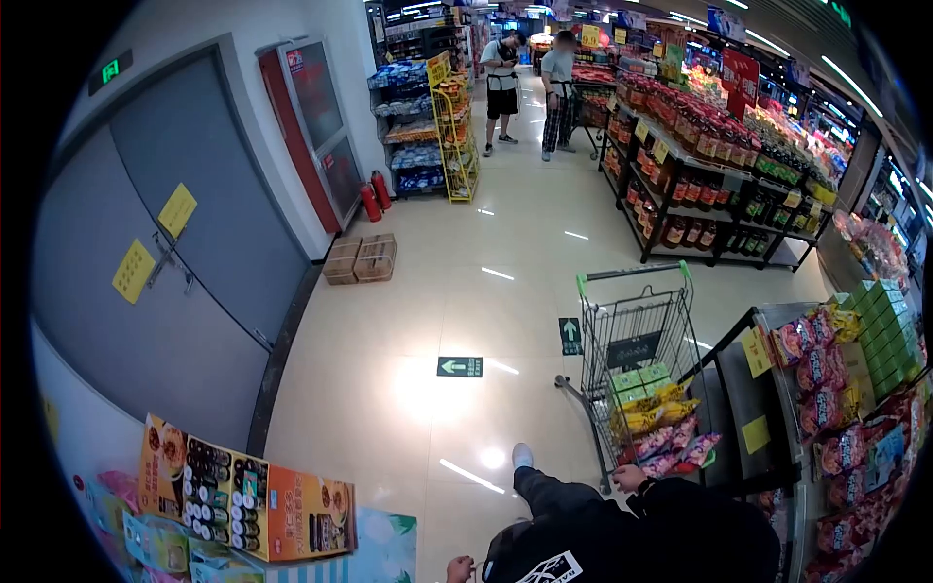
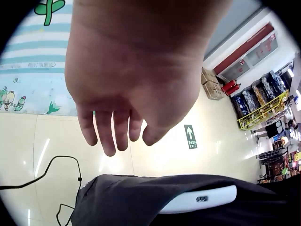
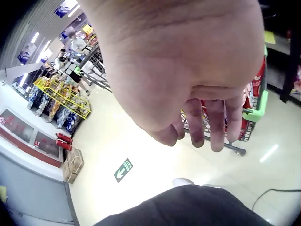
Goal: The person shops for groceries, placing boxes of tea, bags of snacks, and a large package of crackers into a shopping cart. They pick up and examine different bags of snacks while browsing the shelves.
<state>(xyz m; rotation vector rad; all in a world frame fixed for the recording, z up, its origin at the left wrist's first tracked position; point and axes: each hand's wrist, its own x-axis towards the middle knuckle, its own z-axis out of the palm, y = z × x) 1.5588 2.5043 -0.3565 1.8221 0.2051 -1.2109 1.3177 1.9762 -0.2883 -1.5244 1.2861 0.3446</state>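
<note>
My right hand (image 1: 630, 477) hangs beside the near end of a wire shopping cart (image 1: 595, 398), its fingers loosely bent and holding nothing. Inside the cart are green boxes (image 1: 641, 381), yellow bags (image 1: 646, 416) and pink-red bags (image 1: 671, 449). In the right wrist view the fingers (image 3: 216, 122) overlap the cart's green-cornered basket (image 3: 256, 110). Low by the body, my left hand (image 1: 461, 569) is partly cut off by the head view's lower edge. The left wrist view shows that hand's fingers (image 2: 121, 132) hanging loosely, with nothing in the palm.
Shelves of bagged snacks (image 1: 826, 389) line the right, with jar shelves (image 1: 700, 185) farther ahead. At left stand a promotional box display (image 1: 311, 515), grey doors (image 1: 194, 243), cartons (image 1: 360, 260) and fire extinguishers (image 1: 370, 202). Two people (image 1: 559, 87) stand up the aisle.
</note>
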